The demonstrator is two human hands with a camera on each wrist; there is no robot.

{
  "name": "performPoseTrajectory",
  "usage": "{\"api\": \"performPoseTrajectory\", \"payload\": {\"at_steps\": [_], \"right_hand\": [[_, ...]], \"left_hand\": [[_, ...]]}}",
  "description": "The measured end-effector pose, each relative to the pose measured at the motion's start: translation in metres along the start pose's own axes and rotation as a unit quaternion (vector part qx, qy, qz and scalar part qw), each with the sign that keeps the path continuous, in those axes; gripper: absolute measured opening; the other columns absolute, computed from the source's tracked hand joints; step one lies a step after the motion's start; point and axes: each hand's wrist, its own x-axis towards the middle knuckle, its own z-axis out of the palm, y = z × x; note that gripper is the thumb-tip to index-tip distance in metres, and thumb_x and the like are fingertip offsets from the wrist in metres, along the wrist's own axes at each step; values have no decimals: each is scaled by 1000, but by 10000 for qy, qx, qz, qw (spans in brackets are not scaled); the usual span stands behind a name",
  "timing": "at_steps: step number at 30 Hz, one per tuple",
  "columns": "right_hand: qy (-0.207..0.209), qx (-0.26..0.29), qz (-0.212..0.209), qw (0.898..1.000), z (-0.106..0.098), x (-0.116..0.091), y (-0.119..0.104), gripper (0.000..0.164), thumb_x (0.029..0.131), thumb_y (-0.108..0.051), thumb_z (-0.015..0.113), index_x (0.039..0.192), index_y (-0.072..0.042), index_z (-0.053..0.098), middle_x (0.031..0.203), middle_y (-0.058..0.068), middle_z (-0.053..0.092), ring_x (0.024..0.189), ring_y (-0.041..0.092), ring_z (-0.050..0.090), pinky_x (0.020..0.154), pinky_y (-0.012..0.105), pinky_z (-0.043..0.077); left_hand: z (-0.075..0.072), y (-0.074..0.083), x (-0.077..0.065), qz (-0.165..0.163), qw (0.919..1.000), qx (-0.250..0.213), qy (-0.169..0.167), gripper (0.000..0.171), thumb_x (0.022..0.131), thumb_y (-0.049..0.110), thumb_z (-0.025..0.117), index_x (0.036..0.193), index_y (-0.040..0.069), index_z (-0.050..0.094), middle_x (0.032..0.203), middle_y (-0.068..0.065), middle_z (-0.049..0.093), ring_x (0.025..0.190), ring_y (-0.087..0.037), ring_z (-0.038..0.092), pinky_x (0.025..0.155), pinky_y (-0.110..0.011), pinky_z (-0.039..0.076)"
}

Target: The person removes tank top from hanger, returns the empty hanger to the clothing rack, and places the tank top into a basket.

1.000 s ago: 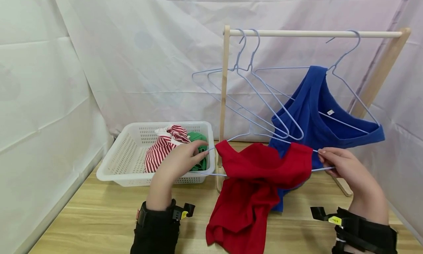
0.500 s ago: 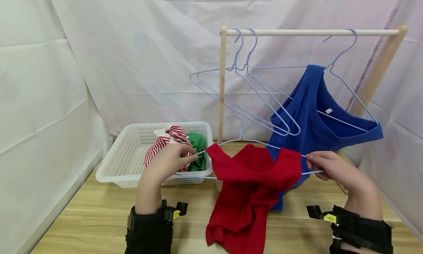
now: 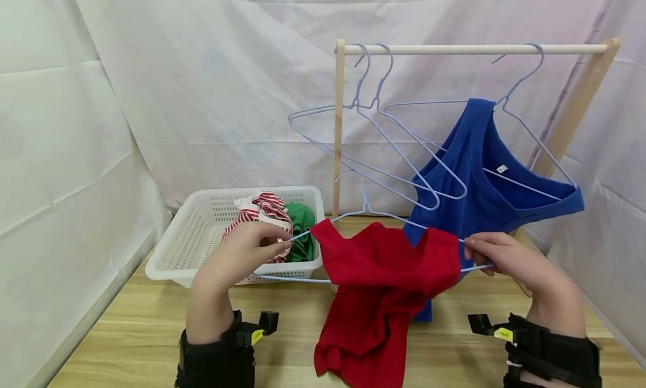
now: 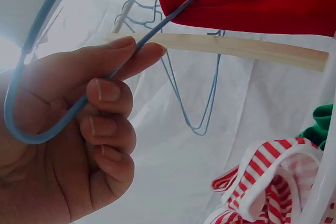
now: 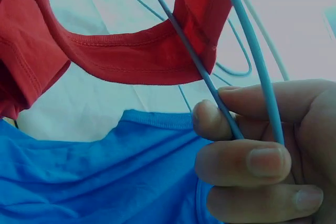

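A red sleeveless top (image 3: 373,264) hangs by both shoulder straps on a light blue wire hanger (image 3: 365,210), its lower part drooping over the table. My left hand (image 3: 242,253) pinches the hanger's left arm between thumb and index finger. At the other side my right hand (image 3: 510,259) grips the right end, with fingers around the wires. In the left wrist view, the hanger's bent end loops across the left palm (image 4: 68,129). The right wrist view has both hanger wires passing into the fingers of the right hand (image 5: 262,145), beside the red strap.
Behind stands a rack with a white rail (image 3: 444,50). A blue sleeveless top (image 3: 454,169) hangs there, beside bare hangers (image 3: 375,102). At the left, a white plastic basket (image 3: 176,248) contains a red-and-white striped garment (image 3: 272,208) and a green garment (image 3: 301,253).
The left hand has moved left and slightly down along the hanger. The hanger and red top's shoulders shifted left, and the hanger's hook has come more into view. The right hand moved slightly left.
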Motion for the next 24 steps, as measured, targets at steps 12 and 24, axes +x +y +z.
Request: {"api": "performPoseTrajectory", "payload": {"at_steps": [12,24], "right_hand": [[-113,-104,132,9998,4,-1,-7,36,99,-29,34,85,-2,54,64,7,44,53,23,45,46,30,40],[-155,-677,-183,9974,18,6,-21,25,97,-27,39,86,-8,51,68,8,50,54,22,44,46,29,39]], "left_hand": [[-6,4,-7,-140,9999,-90,-35,6,84,22,64,86,27,64,68,5,56,60,-9,49,55,-31,45],[-17,-1,-17,-382,9982,-146,439,7,86,20,60,84,25,63,71,5,58,62,-10,50,56,-33,45]]}}
